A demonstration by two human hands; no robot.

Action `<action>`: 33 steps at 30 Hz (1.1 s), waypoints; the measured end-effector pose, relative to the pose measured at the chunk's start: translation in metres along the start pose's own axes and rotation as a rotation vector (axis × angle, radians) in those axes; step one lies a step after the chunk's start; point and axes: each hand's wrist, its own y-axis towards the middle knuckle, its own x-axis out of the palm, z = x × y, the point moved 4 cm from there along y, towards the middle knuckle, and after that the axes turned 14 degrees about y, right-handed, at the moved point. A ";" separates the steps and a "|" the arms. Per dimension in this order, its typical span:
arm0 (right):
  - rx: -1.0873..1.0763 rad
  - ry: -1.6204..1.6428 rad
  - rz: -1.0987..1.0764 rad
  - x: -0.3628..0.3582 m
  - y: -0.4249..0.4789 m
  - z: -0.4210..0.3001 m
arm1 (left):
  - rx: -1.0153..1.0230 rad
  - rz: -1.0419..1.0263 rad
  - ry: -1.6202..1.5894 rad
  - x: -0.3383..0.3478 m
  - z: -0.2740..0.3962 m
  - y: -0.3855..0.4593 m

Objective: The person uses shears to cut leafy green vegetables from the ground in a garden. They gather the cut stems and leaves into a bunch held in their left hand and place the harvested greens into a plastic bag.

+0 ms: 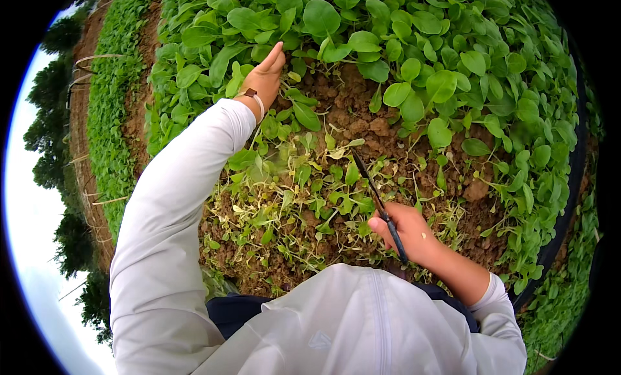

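My left hand (pixel 267 77) reaches forward among the leafy green seedlings (pixel 320 18) at the edge of the dense growth. Its thumb points away from me, and the other fingers are mostly hidden, so whether they grip a stem does not show. In my right hand (pixel 407 229) is a slim, dark knife (pixel 370 181), held by its blue-black handle. The blade points forward and to the left, above the thinned ground. Small, partly yellowed, wilted plants (pixel 286 200) lie scattered across the brown clumped soil (pixel 361 123) between my hands.
Dense leafy plants (pixel 490 79) continue along the right of the bed, bordered by a black edging strip (pixel 575 176). Beyond a soil path (pixel 140 79) on the left runs another green row (pixel 111 147) with thin bent hoops (pixel 99 56). Trees (pixel 48 132) stand farther off.
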 end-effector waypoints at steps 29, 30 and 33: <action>-0.221 -0.518 -0.408 0.085 0.012 -0.086 | -0.866 -0.399 -3.138 -0.090 0.008 -0.251; -0.209 -0.530 -0.411 0.086 0.013 -0.086 | -0.916 -0.423 -3.135 -0.088 0.011 -0.253; -0.176 -0.633 -0.409 0.089 0.016 -0.086 | -1.061 -0.491 -3.119 -0.083 0.019 -0.258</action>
